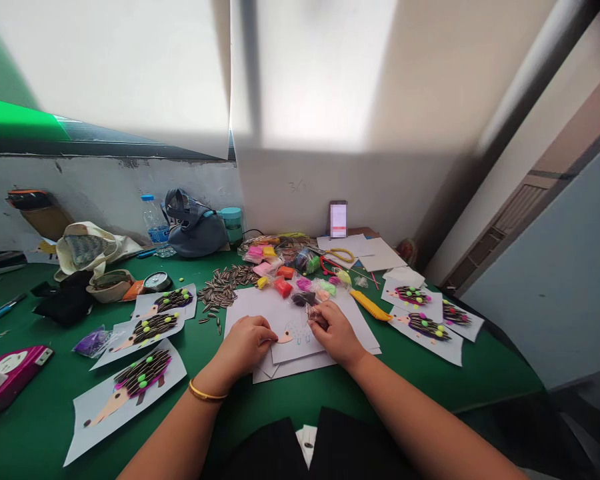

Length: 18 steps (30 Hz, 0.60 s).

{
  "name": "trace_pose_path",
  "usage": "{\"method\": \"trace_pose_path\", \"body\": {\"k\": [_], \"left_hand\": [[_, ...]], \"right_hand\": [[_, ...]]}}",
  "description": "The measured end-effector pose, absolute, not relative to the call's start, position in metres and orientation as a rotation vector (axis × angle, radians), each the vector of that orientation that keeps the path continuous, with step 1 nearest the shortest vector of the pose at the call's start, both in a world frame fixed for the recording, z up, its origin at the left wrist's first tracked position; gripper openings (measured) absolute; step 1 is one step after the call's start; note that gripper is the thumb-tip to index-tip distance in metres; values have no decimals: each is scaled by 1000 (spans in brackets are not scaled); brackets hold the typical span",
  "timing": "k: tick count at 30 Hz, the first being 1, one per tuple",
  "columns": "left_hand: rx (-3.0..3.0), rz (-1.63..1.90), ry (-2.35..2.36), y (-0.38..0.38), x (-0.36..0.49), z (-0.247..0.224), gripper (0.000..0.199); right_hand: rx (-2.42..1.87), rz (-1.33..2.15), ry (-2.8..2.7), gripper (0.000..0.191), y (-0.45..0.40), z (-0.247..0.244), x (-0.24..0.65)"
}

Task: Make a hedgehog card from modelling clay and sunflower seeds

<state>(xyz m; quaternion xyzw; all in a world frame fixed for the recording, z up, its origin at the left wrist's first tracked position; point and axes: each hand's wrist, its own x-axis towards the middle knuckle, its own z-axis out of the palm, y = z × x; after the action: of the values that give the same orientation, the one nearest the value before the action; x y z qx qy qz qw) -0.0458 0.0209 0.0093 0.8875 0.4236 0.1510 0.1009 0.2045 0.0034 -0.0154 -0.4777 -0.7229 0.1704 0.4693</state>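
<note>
In front of me lies a sheet of white paper [286,353] bearing a hedgehog outline [296,335]. Peach modelling clay [285,339] fills its pointed snout, and a small dark dot marks the eye. My left hand [247,343] rests at the sheet's left side, thumb and fingertips pressed together by the snout; whatever they pinch is too small to make out. My right hand [334,333] is closed around a small clear plastic wrapper with dark brown clay [312,316], just above the drawing's right end. A black packet of clay [303,299] lies just beyond it.
Striped sunflower seeds [225,285] are heaped at left, beside several colourful clay packets [283,287]. Finished hedgehog pictures [140,380] lie left, others [425,327] right. A yellow utility knife [371,305], scissors [340,255] and an upright phone [339,220] stand or lie beyond the papers.
</note>
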Motion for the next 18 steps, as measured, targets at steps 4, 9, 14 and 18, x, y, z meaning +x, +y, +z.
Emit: {"method": "trace_pose_path", "body": {"k": [4,9,14,18], "left_hand": [[2609,476,1263,21,-46,11,24],[2611,480,1239,21,-47,11,27],[2623,460,1239,19,-46,11,25],[2568,567,1310,18,-44,11,25]], "right_hand": [[-1183,431,-1773,14,4,-16,205],[-1196,436,-1774,13,3,-16,204],[-1192,440,-1775,15,4,-16,204],[-1170,448,-1773,16,5,-18,205]]}}
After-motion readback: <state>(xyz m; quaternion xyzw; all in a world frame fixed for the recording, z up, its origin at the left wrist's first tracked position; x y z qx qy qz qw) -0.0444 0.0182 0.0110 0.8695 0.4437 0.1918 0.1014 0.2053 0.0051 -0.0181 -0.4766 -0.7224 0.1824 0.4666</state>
